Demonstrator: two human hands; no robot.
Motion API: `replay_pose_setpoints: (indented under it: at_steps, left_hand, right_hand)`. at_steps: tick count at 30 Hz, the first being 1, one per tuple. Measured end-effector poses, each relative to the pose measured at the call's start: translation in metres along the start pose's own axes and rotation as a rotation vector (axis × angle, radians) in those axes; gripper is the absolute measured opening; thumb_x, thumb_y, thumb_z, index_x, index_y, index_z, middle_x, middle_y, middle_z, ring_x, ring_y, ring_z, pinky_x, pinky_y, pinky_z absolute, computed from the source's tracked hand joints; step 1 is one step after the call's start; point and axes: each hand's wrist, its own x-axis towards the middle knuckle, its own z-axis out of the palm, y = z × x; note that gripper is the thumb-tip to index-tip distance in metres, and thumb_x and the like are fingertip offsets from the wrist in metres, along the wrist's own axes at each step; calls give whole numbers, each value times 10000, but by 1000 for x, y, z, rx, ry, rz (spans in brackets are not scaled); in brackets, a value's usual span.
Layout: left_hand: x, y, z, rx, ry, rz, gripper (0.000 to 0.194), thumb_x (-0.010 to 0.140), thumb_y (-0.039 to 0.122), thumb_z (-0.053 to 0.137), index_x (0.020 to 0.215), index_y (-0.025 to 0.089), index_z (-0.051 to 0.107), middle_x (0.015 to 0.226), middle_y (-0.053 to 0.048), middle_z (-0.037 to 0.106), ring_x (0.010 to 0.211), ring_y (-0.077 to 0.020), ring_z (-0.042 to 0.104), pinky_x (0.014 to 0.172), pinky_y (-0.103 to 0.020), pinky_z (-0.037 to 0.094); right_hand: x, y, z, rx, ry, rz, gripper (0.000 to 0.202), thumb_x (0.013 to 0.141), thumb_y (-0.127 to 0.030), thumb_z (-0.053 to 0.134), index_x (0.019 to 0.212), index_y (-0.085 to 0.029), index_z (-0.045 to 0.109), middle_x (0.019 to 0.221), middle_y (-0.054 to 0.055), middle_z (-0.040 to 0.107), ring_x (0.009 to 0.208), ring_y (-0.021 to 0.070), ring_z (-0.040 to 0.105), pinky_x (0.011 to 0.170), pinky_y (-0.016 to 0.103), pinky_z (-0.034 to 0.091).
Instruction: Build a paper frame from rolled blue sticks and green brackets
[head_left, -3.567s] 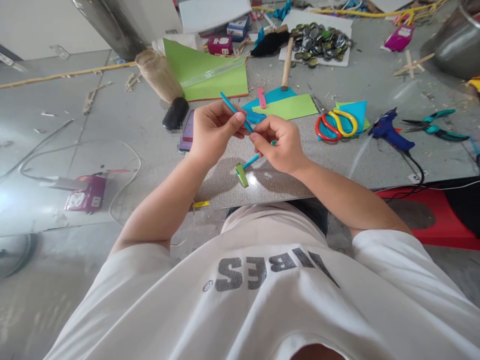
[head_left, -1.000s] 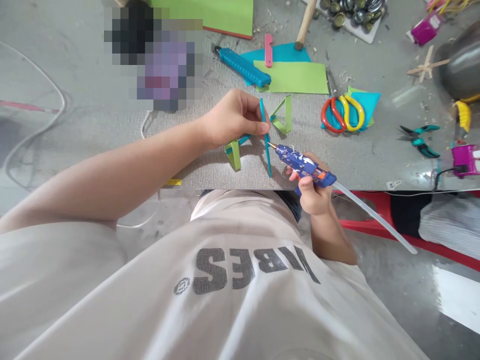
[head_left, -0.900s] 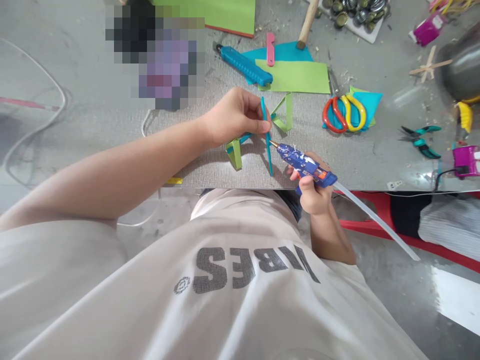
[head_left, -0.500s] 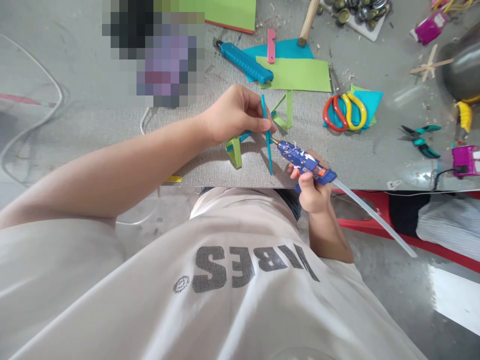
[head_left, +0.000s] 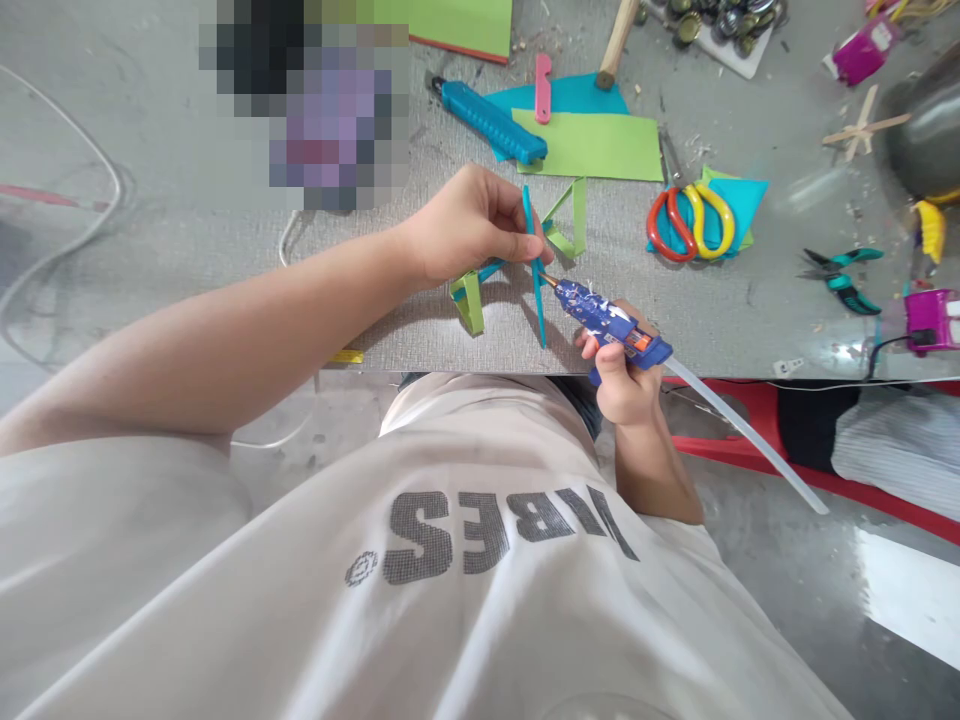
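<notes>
My left hand (head_left: 484, 225) pinches a small paper piece between thumb and fingers. A narrow blue paper strip (head_left: 538, 300) stands out of the pinch, and folded green paper loops (head_left: 469, 302) are joined to it on both sides. My right hand (head_left: 628, 380) is wrapped round a blue hot glue gun (head_left: 604, 315), whose metal tip touches or nearly touches the blue strip. A long translucent glue stick (head_left: 750, 435) sticks out of the gun's back end. My fingers hide part of the paper piece.
Beyond my hands lie a blue utility knife (head_left: 491, 122), a green paper sheet (head_left: 607, 150) and a pink folding blade (head_left: 543, 90). Red and yellow handled scissors (head_left: 690, 222) and teal pliers (head_left: 844, 275) lie to the right. A white cable (head_left: 105, 160) curves at the left.
Both hands, the paper piece and the glue gun hold nearly the same position. Only a very slight shift of the whole view shows.
</notes>
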Motion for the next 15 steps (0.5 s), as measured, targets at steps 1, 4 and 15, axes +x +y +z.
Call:
replay_pose_setpoints:
  at_steps: [1, 4, 15]
  left_hand:
    - [0, 0, 0, -2, -3, 1, 172, 916, 209, 1063, 861, 202, 900, 998, -75, 949, 1076, -323, 951, 1024, -469, 769]
    - [0, 0, 0, -9, 2, -4, 171, 915, 207, 1069, 865, 199, 906, 997, -74, 949, 1061, -322, 952, 1012, -464, 770]
    - [1, 0, -2, -8, 4, -6, 234, 901, 243, 1113, 875, 167, 893, 1006, -94, 957, 1026, -296, 940, 977, -419, 767]
  right_hand:
    - [0, -1, 0, 2, 2, -4, 653, 1147, -935, 721, 902, -331, 678, 858, 19, 673, 752, 267, 636, 735, 479, 522]
    - [0, -4, -1, 17, 2, -3, 640, 1148, -915, 741, 899, -327, 692, 858, 20, 674, 729, 256, 620, 714, 467, 505]
    - [2, -14, -8, -17, -47, 22, 677, 1132, -959, 722, 901, -324, 724, 872, 40, 718, 734, 261, 664, 665, 452, 514]
